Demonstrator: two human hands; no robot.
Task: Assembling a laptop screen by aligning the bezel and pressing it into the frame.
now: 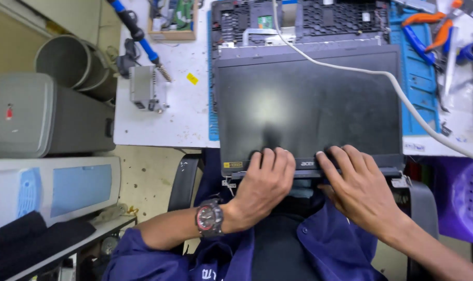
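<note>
A laptop screen panel (pixel 309 104), dark and glossy, lies flat over the near edge of the white workbench (pixel 184 109), on top of an opened laptop base (pixel 299 21). My left hand (pixel 265 182) presses its fingers on the panel's lower bezel at the left of centre. My right hand (pixel 353 179) rests its fingertips on the same bezel to the right. Both hands touch the bezel edge; neither closes around anything. A dark watch sits on my left wrist.
A white cable (pixel 398 88) crosses the panel from top centre to the right. A soldering iron (pixel 143 41) and its stand (pixel 143 86) sit at left. Orange-handled pliers (pixel 429 26) lie on a blue mat (pixel 421 78). Grey speakers (pixel 44 114) stand at far left.
</note>
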